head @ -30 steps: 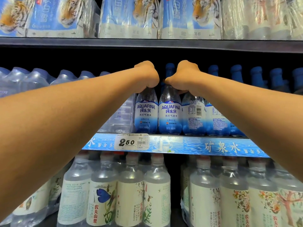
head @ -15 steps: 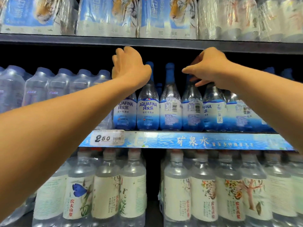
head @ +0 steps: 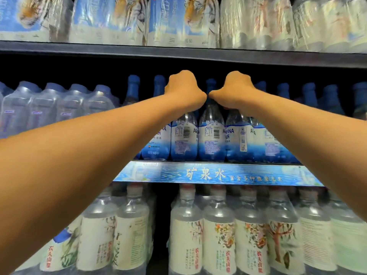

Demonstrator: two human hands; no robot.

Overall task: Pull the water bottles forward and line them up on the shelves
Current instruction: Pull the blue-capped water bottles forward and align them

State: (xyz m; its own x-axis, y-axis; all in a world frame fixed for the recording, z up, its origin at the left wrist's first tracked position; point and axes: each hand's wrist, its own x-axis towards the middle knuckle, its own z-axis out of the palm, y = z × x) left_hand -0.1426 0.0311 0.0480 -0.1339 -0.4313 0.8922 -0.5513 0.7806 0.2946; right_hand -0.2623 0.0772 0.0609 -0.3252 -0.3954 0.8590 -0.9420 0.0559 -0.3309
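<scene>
A row of blue-labelled Aquafina bottles [head: 211,139] with blue caps stands at the front of the middle shelf [head: 208,173]. My left hand [head: 183,90] grips the neck of one bottle [head: 183,139]; its cap is hidden under my fist. My right hand [head: 234,90] grips the neck of another bottle [head: 238,139] two places to the right. Between my fists, one bottle's blue cap [head: 211,84] shows. More blue caps [head: 309,94] stand further back in the dark on the right.
Shrink-wrapped packs of clear bottles [head: 51,110] fill the left of the middle shelf. Tiger-print packs [head: 184,20] sit on the top shelf, close above my hands. White-labelled bottles [head: 218,241] crowd the bottom shelf.
Half a second ago both hands were raised with loose fingers above the caps. Now they have dropped, moved right along the row and closed on two bottle necks. The view shifted right.
</scene>
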